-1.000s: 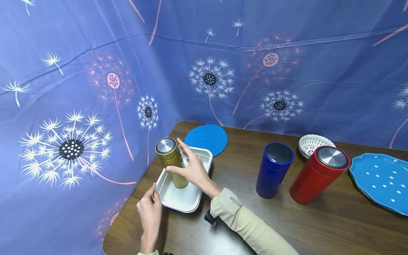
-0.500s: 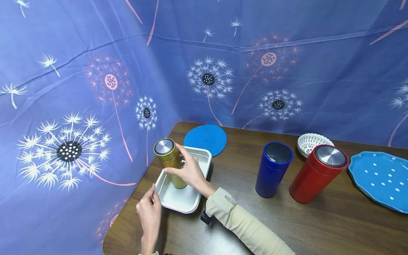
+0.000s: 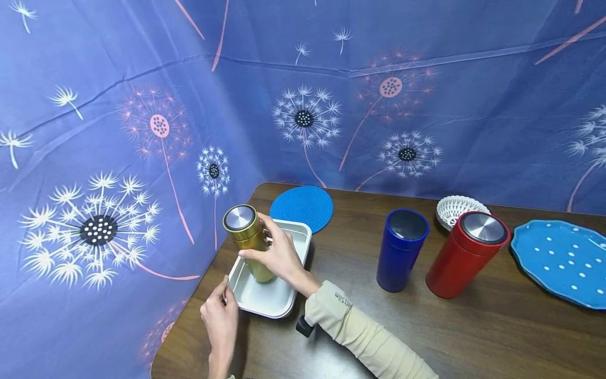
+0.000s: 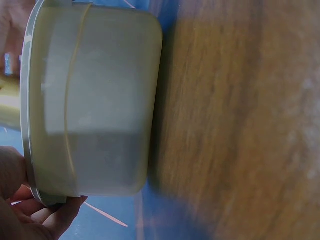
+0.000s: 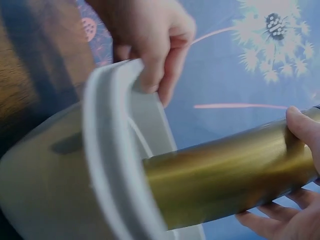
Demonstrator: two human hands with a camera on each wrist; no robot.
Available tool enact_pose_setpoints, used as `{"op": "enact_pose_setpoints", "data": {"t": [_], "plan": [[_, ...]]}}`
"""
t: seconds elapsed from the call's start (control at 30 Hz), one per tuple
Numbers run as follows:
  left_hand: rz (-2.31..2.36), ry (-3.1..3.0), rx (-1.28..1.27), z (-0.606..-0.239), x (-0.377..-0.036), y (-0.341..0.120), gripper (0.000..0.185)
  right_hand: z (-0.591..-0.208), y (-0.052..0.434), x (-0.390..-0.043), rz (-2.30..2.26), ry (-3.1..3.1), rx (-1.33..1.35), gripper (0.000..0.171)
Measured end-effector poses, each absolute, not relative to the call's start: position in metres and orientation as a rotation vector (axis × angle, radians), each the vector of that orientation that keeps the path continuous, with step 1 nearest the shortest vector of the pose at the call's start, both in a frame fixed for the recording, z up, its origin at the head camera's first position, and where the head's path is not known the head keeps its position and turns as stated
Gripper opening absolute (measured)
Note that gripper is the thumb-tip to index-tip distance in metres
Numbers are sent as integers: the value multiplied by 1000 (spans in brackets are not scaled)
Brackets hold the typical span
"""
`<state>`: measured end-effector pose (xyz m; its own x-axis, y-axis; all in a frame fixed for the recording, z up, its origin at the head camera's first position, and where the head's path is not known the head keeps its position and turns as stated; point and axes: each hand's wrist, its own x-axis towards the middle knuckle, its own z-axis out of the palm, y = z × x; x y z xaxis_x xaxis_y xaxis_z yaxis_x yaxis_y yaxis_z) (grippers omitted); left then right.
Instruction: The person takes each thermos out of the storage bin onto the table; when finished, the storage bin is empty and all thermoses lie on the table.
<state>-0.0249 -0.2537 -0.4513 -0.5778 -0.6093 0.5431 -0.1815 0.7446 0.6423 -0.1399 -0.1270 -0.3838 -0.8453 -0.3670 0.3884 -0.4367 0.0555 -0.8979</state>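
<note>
A gold canister (image 3: pixel 248 243) with a steel lid stands upright in a white rectangular tray (image 3: pixel 293 234) at the table's left end. My right hand (image 3: pixel 276 252) grips the canister's side, thumb in front and fingers behind; the right wrist view shows the gold canister (image 5: pixel 225 175) rising out of the tray (image 5: pixel 110 165). My left hand (image 3: pixel 220 310) pinches the tray's near left corner, and the left wrist view shows its fingers (image 4: pixel 45 215) on the tray's rim (image 4: pixel 35 170).
A blue round woven mat (image 3: pixel 301 208) lies behind the tray. To the right stand a blue canister (image 3: pixel 401 250) and a red canister (image 3: pixel 466 255), with a white woven basket (image 3: pixel 456 209) behind them and a blue dotted plate (image 3: pixel 563 260) at far right. Blue dandelion cloth hangs behind.
My right hand's fingers have closed round the gold canister, which shifted slightly left. The left hand stays on the tray's corner.
</note>
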Motion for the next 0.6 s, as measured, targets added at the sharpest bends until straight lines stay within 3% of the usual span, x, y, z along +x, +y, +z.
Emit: {"op": "enact_pose_setpoints", "data": {"t": [0.6], "plan": [[-682,-2164,587,-451,-25,-254,23,-341,-94,-125,1967,-2184,911,82]]}}
